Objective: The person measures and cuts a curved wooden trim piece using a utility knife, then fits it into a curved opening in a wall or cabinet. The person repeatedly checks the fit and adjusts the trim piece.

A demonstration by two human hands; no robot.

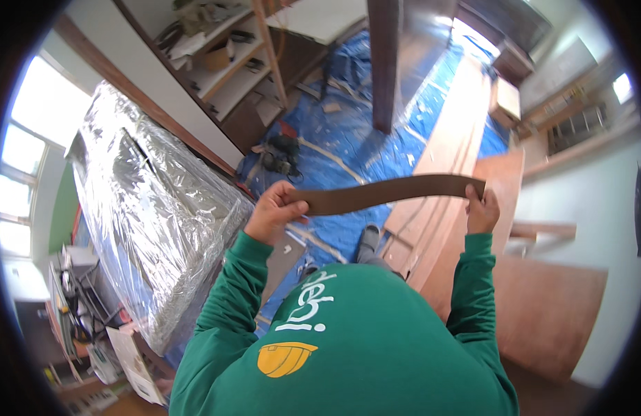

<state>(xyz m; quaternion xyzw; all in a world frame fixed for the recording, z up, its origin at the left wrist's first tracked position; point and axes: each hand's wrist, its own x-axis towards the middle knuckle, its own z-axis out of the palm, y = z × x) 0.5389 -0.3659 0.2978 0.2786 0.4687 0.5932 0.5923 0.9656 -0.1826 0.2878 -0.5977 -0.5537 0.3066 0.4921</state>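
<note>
My left hand [272, 211] pinches the left end of a long, thin, brown, ribbon-like strip [383, 195], its material unclear to me, between thumb and fingers; if that pinch loosens, the end could slip free. The strip hangs in the air in front of me, wavy along its length, so an uneven pull could twist or crease it. At the right end my right hand [482, 210] pinches with only the fingertips, I judge, and a sudden tug could flick it down among the scraps.

On the left stands a bulky thing wrapped in shiny clear plastic [157, 215], with open wooden shelves [230, 76] beyond it. Wrinkled blue plastic sheeting [362, 156] covers the floor, littered with bits, around a dark brown post [385, 69]. To the right lie long, flat, tan wooden boards [453, 142], near a pale wall [591, 215].
</note>
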